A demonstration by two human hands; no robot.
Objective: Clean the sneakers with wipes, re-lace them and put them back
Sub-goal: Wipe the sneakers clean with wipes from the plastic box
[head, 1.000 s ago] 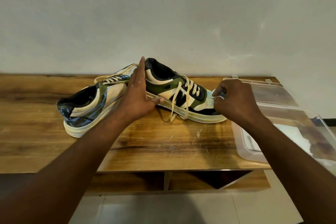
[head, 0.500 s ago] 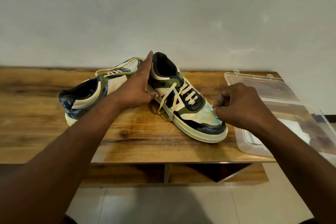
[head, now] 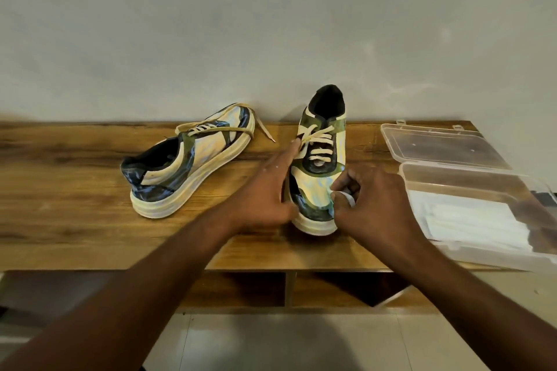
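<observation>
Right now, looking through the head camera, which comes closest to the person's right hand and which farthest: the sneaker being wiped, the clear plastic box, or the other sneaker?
1. Sneaker being wiped: touching the right hand, just left of it, with the left hand steadying it.
2. Clear plastic box: just right of the hand, at the table's right end.
3. Other sneaker: far left, beyond the left hand.

Plain grey wall [head: 271,24]; wooden table [head: 75,205]; pale tiled floor [head: 286,343].

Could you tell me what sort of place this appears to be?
Probably a room in a home, perhaps an entryway: a wooden bench with open compartments below, against a plain wall, over a tiled floor.
</observation>
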